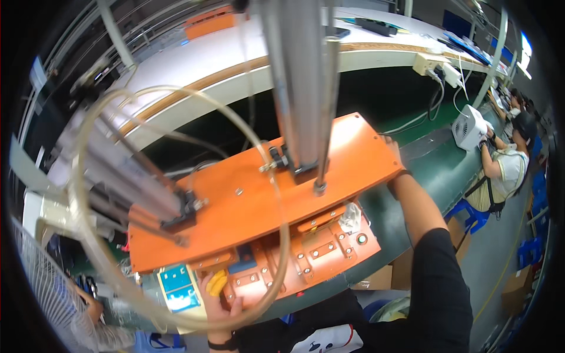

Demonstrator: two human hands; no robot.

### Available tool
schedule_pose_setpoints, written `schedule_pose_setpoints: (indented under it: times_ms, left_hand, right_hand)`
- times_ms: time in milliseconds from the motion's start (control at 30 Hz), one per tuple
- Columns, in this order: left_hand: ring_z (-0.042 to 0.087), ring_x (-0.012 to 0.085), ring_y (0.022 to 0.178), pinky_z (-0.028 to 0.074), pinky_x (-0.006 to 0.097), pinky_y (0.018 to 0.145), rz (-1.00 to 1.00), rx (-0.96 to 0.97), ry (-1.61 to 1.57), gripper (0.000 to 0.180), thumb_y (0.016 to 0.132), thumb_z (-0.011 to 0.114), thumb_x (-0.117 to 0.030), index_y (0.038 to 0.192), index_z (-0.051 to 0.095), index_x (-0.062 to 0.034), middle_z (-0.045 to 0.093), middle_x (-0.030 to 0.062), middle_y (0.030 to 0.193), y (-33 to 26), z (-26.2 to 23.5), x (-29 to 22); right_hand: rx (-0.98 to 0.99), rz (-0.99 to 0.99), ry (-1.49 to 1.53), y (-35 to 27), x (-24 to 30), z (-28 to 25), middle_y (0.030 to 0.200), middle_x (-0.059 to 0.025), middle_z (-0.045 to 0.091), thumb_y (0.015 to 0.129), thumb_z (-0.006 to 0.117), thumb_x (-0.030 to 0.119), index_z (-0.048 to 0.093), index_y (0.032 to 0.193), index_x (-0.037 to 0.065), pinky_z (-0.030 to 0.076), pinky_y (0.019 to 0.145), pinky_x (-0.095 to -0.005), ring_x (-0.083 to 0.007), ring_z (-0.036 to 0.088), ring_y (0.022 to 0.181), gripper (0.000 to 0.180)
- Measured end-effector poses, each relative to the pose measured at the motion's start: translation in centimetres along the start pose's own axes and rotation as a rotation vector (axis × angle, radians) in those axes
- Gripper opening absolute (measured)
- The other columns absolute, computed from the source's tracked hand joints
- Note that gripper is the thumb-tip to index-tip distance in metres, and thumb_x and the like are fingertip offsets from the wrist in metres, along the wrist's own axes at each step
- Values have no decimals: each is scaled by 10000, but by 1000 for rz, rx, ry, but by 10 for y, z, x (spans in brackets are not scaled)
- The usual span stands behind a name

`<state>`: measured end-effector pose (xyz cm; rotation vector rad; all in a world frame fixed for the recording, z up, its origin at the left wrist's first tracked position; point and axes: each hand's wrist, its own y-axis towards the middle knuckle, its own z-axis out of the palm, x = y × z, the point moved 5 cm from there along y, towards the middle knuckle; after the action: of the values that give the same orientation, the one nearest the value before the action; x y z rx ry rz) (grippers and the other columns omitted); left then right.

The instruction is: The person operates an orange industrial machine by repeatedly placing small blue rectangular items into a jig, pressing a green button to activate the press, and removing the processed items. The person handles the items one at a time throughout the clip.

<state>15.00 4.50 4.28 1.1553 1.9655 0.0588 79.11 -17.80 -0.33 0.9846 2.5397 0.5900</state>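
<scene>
Orange press plate (259, 194) over a jig (306, 253) on the desk (412, 176) — left hand (219, 297) pinching a yellow part (216, 283) at the jig's near edge, right hand (393, 154) gripping the plate's end — seating step, likely needing careful alignment.

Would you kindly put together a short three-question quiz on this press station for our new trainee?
1. True or false: the left hand rests on the lower orange fixture plate, beside a yellow part.
2. Where is the right hand? A) at the right edge of the upper orange press plate B) on the white fan unit C) on the clear hose loop
3. Fill in: the belt beneath the fixture is dark ____.

Key: 1 true; 2 A; 3 green.
</scene>
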Motion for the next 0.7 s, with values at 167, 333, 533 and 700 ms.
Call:
schedule_pose_setpoints:
  times_ms: [167, 333, 533, 700]
  left_hand:
    - [534, 446, 1353, 284, 608, 1247, 119, -40, 8, 545, 864, 786, -210, 1346, 632, -8, 628, 217, 1381, 11, -7, -19]
    - [538, 401, 1356, 262, 606, 1272, 143, -49, -4, 570, 854, 819, -191, 1366, 622, -35, 641, 172, 1373, 9, -10, -17]
    - [539, 389, 1348, 234, 583, 1296, 15, -65, -242, 614, 809, 889, -156, 1350, 615, -58, 655, 141, 1341, 5, -7, 4]
    - [549, 375, 1337, 221, 588, 1301, -10, -82, -324, 556, 794, 913, -157, 1255, 615, -68, 675, 121, 1307, 4, -1, 12]
  right_hand:
    - [-37, 45, 357, -39, -9, -77, 1172, -182, 673, 921, 702, 149, 699, 1054, 50, 526, 905, -493, -419, 629, 1132, 166]
    - [3, 321, 1151, -97, 10, -208, 951, -30, 658, 1057, 641, 109, 645, 1196, -4, 529, 760, -313, -160, 648, 844, 178]
    - [303, 474, 1175, -160, 86, -382, 918, 7, 635, 1073, 584, 89, 645, 1228, 4, 481, 681, -249, -82, 583, 759, 187]
    - [612, 34, 979, -165, 178, -467, 763, -99, 651, 937, 678, 33, 704, 1100, 15, 523, 678, -369, -263, 646, 662, 166]
